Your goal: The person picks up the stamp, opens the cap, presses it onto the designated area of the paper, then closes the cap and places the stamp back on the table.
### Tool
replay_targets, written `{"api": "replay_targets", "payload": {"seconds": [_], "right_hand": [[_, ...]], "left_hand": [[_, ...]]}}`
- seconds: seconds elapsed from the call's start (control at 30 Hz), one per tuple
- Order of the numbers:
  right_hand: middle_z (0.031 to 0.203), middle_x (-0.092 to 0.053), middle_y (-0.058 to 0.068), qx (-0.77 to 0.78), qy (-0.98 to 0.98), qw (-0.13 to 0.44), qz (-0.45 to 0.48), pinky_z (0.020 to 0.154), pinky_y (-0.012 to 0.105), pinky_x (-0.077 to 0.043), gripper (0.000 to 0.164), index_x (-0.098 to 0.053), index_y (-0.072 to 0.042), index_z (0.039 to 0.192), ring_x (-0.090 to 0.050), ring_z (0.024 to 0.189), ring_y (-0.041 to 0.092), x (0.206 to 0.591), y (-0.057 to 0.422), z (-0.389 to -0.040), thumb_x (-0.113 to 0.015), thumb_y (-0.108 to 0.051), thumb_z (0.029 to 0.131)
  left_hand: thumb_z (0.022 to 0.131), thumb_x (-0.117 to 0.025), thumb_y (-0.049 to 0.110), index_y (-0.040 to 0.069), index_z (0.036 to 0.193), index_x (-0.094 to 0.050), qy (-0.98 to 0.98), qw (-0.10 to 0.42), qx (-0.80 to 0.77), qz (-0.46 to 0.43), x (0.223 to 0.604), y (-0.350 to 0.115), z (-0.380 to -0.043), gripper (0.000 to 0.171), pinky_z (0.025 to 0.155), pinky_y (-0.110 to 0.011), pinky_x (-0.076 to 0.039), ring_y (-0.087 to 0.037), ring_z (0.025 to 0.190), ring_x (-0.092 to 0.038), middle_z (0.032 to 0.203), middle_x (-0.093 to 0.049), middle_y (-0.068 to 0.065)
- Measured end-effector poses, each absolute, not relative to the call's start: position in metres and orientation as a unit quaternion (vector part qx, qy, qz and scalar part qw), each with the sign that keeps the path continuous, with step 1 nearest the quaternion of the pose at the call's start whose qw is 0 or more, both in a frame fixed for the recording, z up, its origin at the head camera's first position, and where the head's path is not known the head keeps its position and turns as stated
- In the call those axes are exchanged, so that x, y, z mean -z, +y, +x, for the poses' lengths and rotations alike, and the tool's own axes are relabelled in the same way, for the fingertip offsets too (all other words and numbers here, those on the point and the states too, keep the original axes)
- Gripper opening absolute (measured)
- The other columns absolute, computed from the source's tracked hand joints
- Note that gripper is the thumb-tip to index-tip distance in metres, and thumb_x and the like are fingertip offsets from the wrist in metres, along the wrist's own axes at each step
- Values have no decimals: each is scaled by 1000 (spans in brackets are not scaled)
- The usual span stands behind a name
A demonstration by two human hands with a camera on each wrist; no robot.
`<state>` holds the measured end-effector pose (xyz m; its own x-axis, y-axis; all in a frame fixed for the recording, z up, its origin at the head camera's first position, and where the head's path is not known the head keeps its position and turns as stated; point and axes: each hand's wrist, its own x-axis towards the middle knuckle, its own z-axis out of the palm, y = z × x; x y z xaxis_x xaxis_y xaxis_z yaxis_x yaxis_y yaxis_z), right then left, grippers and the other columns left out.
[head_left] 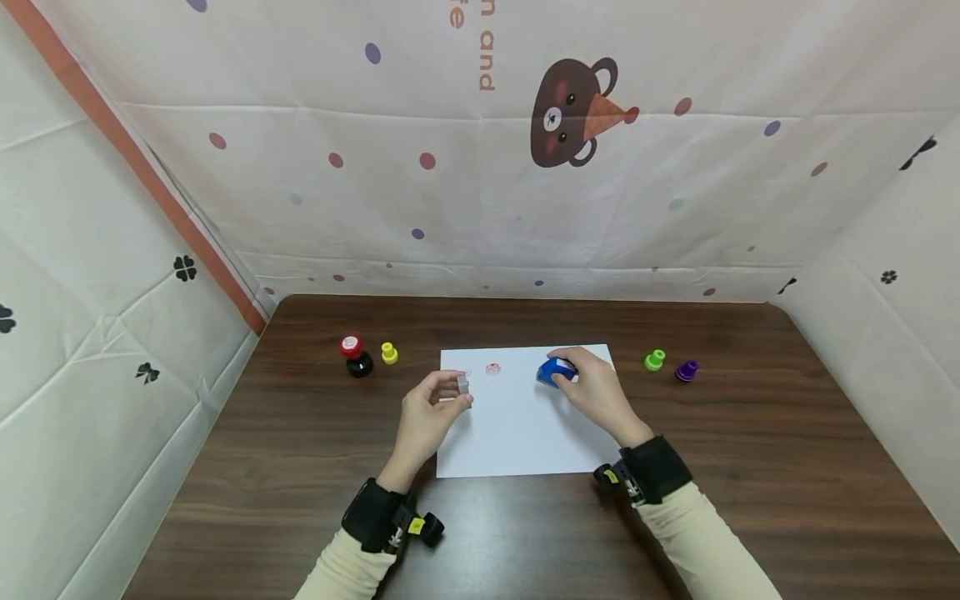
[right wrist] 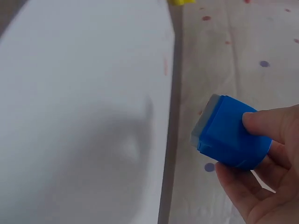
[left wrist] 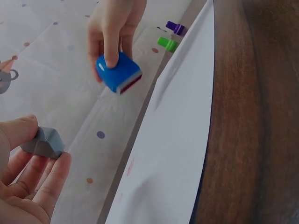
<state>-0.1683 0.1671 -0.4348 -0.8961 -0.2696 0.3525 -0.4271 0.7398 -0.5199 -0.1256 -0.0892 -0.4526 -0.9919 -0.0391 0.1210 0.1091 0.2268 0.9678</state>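
Above the right part of a white sheet of paper (head_left: 517, 433), my right hand (head_left: 600, 392) grips a blue stamp (head_left: 555, 371) between thumb and fingers. In the left wrist view the stamp (left wrist: 117, 72) is tilted and shows a dark red face with a pale edge. My left hand (head_left: 427, 417), over the paper's left edge, pinches a small grey cap (left wrist: 44, 142) between thumb and fingertips. A round red print (head_left: 492, 368) marks the paper near its top edge, with a fainter mark to its left, partly behind the left hand.
Left of the paper stand a red-topped piece with a black base (head_left: 359, 365) and a small yellow stamp-like piece (head_left: 389, 353). To the right are a green piece (head_left: 654, 360) and a purple piece (head_left: 686, 371). A patterned white cloth (head_left: 480, 200) hangs behind the brown table (head_left: 787, 467).
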Motion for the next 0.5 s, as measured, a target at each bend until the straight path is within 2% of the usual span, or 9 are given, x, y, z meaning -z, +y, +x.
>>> {"api": "replay_targets", "payload": {"seconds": [0.17,0.5], "right_hand": [[106,-64,14,-260,-938,109,202,84,43,-53,32,-62,-4,110,-62,99,29,437,154,-182,-70,-8,80],[103,-64,10,-202,-944,95,241,82,37,-53,27,-64,-5,109,-61,97,25,443,134,-201,-68,-6,81]], "left_hand": [[78,-73,10,16,108,-63,-787,63,614,-28,454,-90,-124,32,70,-22,-56,-16,86,-64,96,-65,-3],[78,-73,10,16,108,-63,-793,63,606,-23,459,-90,-124,33,70,-21,-55,-15,86,-64,95,-65,-3]]}}
